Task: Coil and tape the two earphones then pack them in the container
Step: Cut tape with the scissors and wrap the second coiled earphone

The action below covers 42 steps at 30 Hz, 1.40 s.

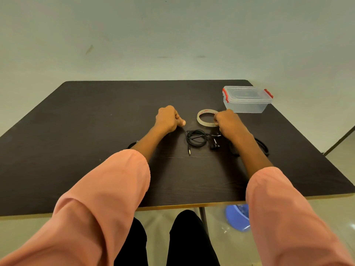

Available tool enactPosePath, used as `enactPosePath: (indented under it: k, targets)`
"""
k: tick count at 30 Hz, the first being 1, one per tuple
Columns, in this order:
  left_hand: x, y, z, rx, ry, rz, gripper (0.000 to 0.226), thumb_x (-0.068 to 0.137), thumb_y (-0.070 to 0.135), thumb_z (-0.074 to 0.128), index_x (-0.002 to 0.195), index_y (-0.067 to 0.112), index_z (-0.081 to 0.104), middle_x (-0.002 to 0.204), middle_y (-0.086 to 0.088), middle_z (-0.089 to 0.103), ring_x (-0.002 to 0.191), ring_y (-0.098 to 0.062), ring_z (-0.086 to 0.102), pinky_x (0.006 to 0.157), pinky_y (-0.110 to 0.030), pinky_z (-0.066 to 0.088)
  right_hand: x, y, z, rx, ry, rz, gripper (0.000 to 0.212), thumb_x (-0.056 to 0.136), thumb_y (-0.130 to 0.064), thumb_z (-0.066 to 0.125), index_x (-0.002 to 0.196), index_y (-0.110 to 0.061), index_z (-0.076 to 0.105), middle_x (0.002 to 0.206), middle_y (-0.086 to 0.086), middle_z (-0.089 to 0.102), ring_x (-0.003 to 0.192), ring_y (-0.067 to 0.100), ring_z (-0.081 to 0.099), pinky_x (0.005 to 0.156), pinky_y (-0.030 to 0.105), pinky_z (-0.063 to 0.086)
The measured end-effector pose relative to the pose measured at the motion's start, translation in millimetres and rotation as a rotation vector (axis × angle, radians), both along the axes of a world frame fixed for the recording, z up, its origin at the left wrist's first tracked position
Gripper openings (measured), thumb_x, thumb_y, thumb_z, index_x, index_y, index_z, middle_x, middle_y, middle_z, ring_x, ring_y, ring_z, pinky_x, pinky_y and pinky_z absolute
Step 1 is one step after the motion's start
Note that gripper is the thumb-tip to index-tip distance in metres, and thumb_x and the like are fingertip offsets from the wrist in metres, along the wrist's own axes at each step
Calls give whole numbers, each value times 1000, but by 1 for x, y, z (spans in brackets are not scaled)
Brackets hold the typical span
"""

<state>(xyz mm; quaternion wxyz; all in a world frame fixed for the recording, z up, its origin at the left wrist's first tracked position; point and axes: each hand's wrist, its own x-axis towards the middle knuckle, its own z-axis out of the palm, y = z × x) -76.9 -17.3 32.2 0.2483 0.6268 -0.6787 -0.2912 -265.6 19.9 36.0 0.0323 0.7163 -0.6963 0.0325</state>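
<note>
One black earphone [196, 138] lies coiled on the dark table [96, 131], its jack pointing toward me and its earbuds [214, 144] beside the coil. The second black earphone [261, 147] lies partly under my right forearm. Beyond the coil, a clear tape roll [203, 122] lies flat. My right hand [228, 121] grips the roll's right edge. My left hand [169, 118], left of the roll, is a fist with thumb pressed to forefinger, pinching what looks like a faint clear strip running to the roll. The clear container [247, 101] stands at the far right, its red-clipped lid on.
A small black item [132, 144] shows beside my left forearm. The table's near edge runs just in front of my knees, and its right corner lies close to the container. A blue object [237, 217] sits on the floor under the table.
</note>
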Motion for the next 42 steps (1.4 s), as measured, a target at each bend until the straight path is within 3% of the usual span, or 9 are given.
enactPosePath:
  k: [6,9,11,14,17,27,31,34,42]
  targets:
    - [-1,2,-6,-47,12,16,19,84,20,72,93,4,73,101,-11,71,82,-14,58,78,-29,48,-16,8,3,-64,-421,-7,36,87,1,63,122,-9,65,119,14,64,107,28,60,95,29,42]
    - [0,1,-9,-53,16,3,19,84,21,72,93,4,72,100,-10,70,82,-13,57,78,-29,48,-35,31,14,-244,-619,-137,28,82,3,67,107,-8,70,107,12,70,95,22,65,89,25,45]
    - [1,-1,-9,-54,15,-6,19,84,21,72,93,5,72,100,-11,70,83,-14,58,76,-28,47,-46,47,18,-245,-581,-282,13,79,-7,73,92,-8,69,99,15,70,90,26,65,85,33,51]
    - [2,-1,-9,-51,12,-23,19,84,22,72,92,5,72,98,-11,69,83,-16,59,73,-28,47,-48,67,16,18,-427,-490,43,73,-33,82,95,-3,60,107,20,62,98,38,60,81,38,47]
    - [2,0,-8,-53,12,-34,17,84,21,72,90,5,71,97,-11,69,81,-16,59,71,-27,46,-34,76,16,133,-317,-517,61,73,-44,79,111,-5,52,119,22,54,110,42,54,89,44,46]
    - [2,2,-11,-128,-37,-59,19,86,23,70,90,5,71,97,-13,71,82,-15,60,75,-27,46,-18,71,27,93,-220,-479,45,81,-18,72,119,-5,54,120,21,54,110,39,54,90,46,49]
    - [2,1,-12,-155,-90,-74,18,87,24,69,89,6,70,96,-12,71,79,-14,59,73,-26,46,-33,72,38,-21,-212,-513,63,81,-22,73,130,1,41,126,27,46,114,44,50,96,49,41]
    - [2,0,-12,-183,-107,-73,18,87,25,69,88,7,70,97,-11,72,79,-15,60,72,-26,47,-36,73,56,-98,-232,-375,80,78,-25,76,138,0,29,130,28,43,118,46,46,101,51,38]
    - [3,0,-12,-216,-119,-83,17,89,22,68,89,5,70,98,-11,73,88,-21,66,79,-30,49,-6,82,89,30,-36,84,88,55,-31,91,124,-12,40,122,16,50,108,33,51,90,40,39]
